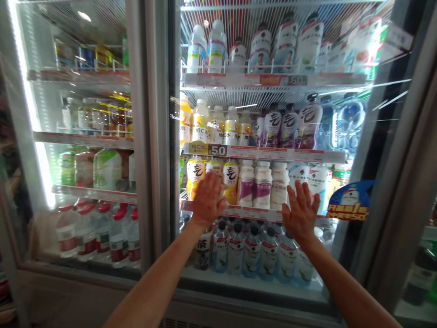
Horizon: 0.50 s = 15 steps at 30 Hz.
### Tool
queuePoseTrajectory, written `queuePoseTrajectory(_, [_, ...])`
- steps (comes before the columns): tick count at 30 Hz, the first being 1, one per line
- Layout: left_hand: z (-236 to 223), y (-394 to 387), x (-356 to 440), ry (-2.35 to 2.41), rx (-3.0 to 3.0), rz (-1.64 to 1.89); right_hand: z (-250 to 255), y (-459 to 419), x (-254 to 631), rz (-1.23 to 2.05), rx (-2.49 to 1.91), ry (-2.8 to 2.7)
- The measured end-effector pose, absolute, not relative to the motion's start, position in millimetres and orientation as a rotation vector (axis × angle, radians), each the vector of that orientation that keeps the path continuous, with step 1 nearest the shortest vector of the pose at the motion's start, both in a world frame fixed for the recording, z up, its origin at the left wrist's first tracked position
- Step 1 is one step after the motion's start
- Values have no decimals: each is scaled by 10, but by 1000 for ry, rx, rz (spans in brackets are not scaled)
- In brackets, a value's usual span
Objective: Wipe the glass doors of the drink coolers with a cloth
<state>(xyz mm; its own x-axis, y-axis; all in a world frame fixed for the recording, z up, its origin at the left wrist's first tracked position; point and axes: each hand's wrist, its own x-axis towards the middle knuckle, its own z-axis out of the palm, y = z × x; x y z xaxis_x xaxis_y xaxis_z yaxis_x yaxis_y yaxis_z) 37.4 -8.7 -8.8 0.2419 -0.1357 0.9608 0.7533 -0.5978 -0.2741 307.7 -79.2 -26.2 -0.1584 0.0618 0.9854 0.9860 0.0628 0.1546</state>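
Note:
Both my hands are raised with spread fingers in front of a lit drinks fridge's glass door (239, 284). My left hand (208, 198) is before the third shelf, over the yellow-labelled bottles (230, 182). Farther right, my right hand (301, 209) covers part of the light-blue labelled packs (317, 182). Neither hand holds anything. Whether the palms touch the glass, I cannot tell. Between the hands, purple-and-white bottles (262, 184) stand upright on the shelf.
Blue-tinted bottles (251, 250) line the bottom shelf. A price tag (218, 150) hangs on the shelf edge above. A blue sticker (350, 200) is at the right. Left of the metal door frame (150, 136), another compartment holds red-capped water bottles (87, 230).

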Motion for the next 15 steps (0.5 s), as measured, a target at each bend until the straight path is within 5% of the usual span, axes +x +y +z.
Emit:
queuePoseTrajectory(4, [93,0,204,-846,-1466,-1746,-270,-784,3052,-1238,-1142,-1395])
queuePoseTrajectory(11, [29,-301,1135,-261,-1967,-1045,-277,-781,3089,-1252,-1105,-1410])
queuePoseTrajectory(15, [296,-74,514,-391,-1840,-1270,-280,-784,3093,-1267,-1103,-1413])
